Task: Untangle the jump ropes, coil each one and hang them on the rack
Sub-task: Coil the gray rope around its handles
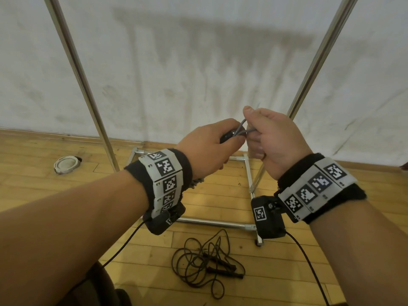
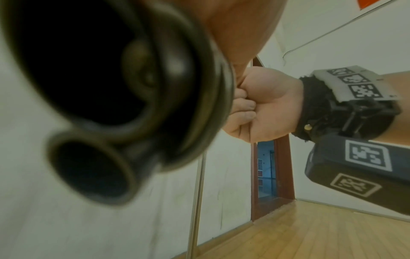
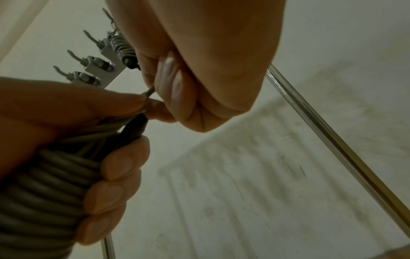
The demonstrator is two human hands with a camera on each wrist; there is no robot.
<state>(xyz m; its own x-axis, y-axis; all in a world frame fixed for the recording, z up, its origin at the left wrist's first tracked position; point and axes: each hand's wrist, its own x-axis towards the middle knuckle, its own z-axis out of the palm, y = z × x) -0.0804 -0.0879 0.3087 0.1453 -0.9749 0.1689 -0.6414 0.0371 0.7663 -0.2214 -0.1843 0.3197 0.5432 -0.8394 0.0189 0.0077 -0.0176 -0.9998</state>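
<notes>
A grey jump rope (image 1: 241,127) is wound in tight turns round its black handles (image 2: 111,87). My left hand (image 1: 229,140) grips this coil (image 3: 51,184) at chest height in front of the rack. Touching it from the right, my right hand (image 1: 256,133) pinches the loose grey cord end (image 3: 148,91) between thumb and curled fingers (image 3: 168,84). A black jump rope (image 1: 205,261) lies tangled on the wood floor below my wrists. Up on the rack's hook bar (image 3: 97,70) another grey coil (image 3: 123,49) hangs.
The rack's two chrome poles (image 1: 88,91) (image 1: 318,62) rise from a floor frame (image 1: 212,223) against a white wall. A white round fitting (image 1: 66,164) sits on the floor at the left. A doorway (image 2: 266,166) opens to the right.
</notes>
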